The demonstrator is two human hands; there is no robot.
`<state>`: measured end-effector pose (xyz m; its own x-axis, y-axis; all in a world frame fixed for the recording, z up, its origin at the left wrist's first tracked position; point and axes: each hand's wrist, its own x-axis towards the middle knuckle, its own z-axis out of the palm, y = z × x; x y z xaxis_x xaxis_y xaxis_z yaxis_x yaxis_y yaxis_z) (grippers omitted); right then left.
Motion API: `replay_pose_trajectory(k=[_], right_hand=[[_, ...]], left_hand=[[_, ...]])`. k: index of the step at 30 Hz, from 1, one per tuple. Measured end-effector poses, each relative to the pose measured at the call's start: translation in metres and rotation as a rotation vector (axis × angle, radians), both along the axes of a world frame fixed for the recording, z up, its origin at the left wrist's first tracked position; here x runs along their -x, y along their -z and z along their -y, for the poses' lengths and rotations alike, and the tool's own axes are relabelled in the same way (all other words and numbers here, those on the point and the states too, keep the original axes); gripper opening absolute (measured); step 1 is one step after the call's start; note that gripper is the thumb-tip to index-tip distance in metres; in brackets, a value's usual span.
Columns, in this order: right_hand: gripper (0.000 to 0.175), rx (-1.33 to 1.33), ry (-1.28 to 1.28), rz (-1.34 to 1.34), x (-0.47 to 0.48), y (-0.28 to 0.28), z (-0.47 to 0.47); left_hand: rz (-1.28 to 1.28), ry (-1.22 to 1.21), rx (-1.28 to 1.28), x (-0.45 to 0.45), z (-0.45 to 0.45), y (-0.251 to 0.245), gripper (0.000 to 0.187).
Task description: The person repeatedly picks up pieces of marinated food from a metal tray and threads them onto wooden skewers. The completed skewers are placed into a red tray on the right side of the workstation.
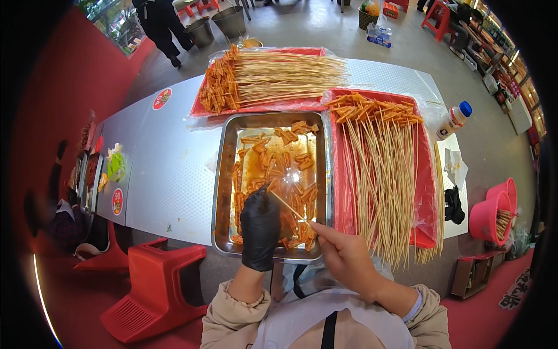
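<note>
My left hand [261, 227], in a black glove, is over a steel tray [219, 196] of orange-brown food pieces [285, 135] in oily liquid. Its fingers are closed at the tip end of a bamboo skewer [290, 207]; whether they pinch a food piece is hidden. My bare right hand [344, 253] holds the skewer's other end at the tray's right side. A red plastic tray [427, 187] to the right bears many loaded skewers, their food ends away from me. Behind the steel tray, another red tray [301, 51] holds more, with the food ends at left.
A white bottle with a blue cap [453, 120] stands at the metal table's [170, 161] right edge, near crumpled tissue [455, 168] and a black glove [454, 205]. Red stools [152, 283] stand at lower left. Pink buckets [490, 218] are at right. One person [159, 26] stands beyond the table.
</note>
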<state>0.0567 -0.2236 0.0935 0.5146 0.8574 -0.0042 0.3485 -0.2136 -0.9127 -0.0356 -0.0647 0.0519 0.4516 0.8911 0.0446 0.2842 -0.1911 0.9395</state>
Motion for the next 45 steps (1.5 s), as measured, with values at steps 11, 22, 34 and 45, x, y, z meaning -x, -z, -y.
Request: replay_pose_trajectory(k=[11, 22, 34, 45], right_hand=[[0.035, 0.125, -0.056, 0.453, -0.002, -0.006, 0.002], [0.033, 0.013, -0.019, -0.852, -0.014, 0.012, -0.002], [0.014, 0.061, 0.401, -0.133, -0.089, -0.003, 0.058], [0.017, 0.221, 0.668, 0.506, -0.198, 0.035, 0.045]], left_hand=[[0.181, 0.012, 0.321, -0.007, 0.005, -0.013, 0.016], [0.166, 0.035, 0.321, -0.011, 0.004, 0.002, 0.013], [0.126, 0.470, 0.173, -0.051, 0.002, -0.001, 0.034], [-0.248, 0.207, -0.303, -0.049, -0.079, 0.032, 0.029]])
